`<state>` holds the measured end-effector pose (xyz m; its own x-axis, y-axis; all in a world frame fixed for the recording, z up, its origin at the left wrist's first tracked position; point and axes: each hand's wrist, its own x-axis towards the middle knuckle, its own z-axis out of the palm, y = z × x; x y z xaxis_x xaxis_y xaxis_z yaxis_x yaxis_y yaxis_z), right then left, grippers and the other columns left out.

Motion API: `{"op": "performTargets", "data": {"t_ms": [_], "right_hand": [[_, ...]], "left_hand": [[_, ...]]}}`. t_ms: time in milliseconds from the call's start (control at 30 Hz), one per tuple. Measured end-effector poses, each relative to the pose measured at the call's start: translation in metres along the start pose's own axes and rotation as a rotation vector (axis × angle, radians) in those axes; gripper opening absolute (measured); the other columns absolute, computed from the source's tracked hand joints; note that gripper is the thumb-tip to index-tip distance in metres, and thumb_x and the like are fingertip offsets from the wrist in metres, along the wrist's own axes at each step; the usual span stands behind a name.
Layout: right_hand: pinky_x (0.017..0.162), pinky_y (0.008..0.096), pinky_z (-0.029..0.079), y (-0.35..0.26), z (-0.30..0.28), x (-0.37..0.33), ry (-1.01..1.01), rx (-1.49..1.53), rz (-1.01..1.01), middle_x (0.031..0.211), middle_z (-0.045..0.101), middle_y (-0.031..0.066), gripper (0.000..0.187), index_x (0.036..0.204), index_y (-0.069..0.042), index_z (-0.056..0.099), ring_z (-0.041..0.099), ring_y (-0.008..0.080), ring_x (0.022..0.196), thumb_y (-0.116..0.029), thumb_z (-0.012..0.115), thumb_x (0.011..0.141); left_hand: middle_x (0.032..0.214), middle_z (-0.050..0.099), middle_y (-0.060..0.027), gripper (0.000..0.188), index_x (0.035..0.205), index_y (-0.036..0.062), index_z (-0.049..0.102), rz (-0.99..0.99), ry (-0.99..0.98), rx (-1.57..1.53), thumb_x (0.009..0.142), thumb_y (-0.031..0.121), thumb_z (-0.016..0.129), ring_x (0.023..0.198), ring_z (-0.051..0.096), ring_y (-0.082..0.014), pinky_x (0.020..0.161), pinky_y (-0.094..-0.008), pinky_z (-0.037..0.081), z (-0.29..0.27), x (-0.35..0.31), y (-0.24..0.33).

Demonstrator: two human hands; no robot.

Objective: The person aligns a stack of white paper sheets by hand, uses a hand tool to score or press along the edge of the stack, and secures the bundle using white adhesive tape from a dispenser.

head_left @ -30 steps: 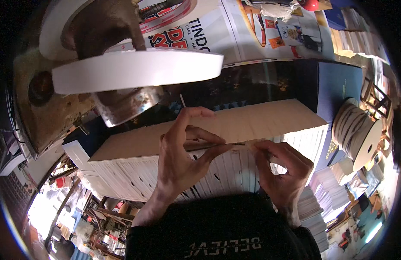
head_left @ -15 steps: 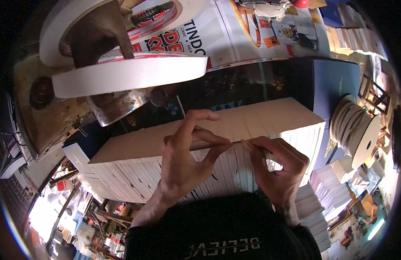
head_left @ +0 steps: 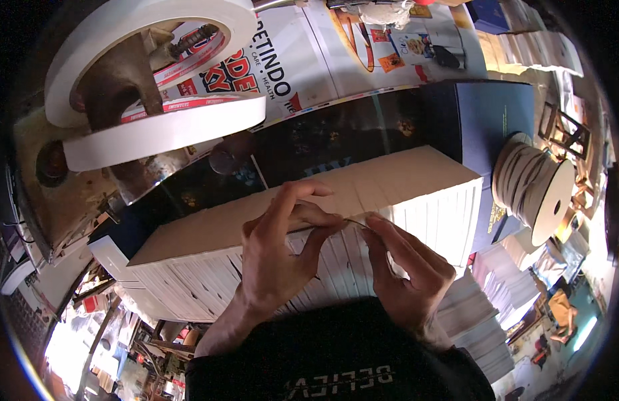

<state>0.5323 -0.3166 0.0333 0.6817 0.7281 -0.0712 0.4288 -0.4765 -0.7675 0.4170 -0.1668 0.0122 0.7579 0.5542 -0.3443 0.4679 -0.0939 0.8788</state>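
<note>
A thin dark strand (head_left: pixel 354 221), like a thread or narrow cord, spans the small gap between my fingertips. My left hand (head_left: pixel 276 257) pinches one end between thumb and forefinger, with another finger raised above. My right hand (head_left: pixel 411 267) pinches the other end, its remaining fingers curled. Both hands hover over the front edge of a long row of paper blocks (head_left: pixel 443 212), which look like book blocks stacked side by side. Their upper side is a beige surface (head_left: pixel 416 170). Several short dark ends stick out among the pages. The strand's exact kind is too small to tell.
Large white tape rolls (head_left: pixel 182 130) on a metal holder stand at the far left. A spool of pale cord (head_left: pixel 533 187) leans beside dark blue covers (head_left: pixel 506 123) on the right. Behind the blocks lies a dark printed sheet (head_left: pixel 356 134). Paper stacks (head_left: pixel 473 321) rise at the lower right.
My view has shifted, so the tape rolls and blocks sit further left. My right hand's fingertips have tipped slightly, and the strand between the hands shows more plainly. Both pinches remain.
</note>
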Motion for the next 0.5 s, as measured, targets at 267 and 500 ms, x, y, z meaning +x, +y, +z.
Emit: {"op": "performTargets", "data": {"t_ms": [267, 500], "right_hand": [[0.063, 0.0337, 0.059, 0.013, -0.029, 0.019, -0.031, -0.061, 0.045, 0.090, 0.076, 0.0136, 0.024, 0.104, -0.003, 0.079, 0.075, 0.0245, 0.074, 0.006, 0.079, 0.083], [0.061, 0.0336, 0.055, 0.022, -0.024, 0.030, -0.085, 0.036, 0.090, 0.084, 0.072, 0.0135, 0.012, 0.096, -0.002, 0.076, 0.071, 0.0248, 0.070, 0.004, 0.077, 0.086]], "left_hand": [[0.099, 0.081, -0.0105, 0.047, 0.127, 0.0062, 0.057, 0.079, 0.033, 0.005, 0.087, -0.001, 0.081, 0.099, 0.080, -0.0245, 0.089, -0.0380, 0.063, 0.014, 0.003, -0.003], [0.097, 0.081, -0.0138, 0.049, 0.127, 0.0057, 0.056, 0.053, 0.067, -0.043, 0.086, 0.000, 0.083, 0.098, 0.079, -0.0244, 0.088, -0.0354, 0.063, 0.018, 0.002, -0.004]]}}
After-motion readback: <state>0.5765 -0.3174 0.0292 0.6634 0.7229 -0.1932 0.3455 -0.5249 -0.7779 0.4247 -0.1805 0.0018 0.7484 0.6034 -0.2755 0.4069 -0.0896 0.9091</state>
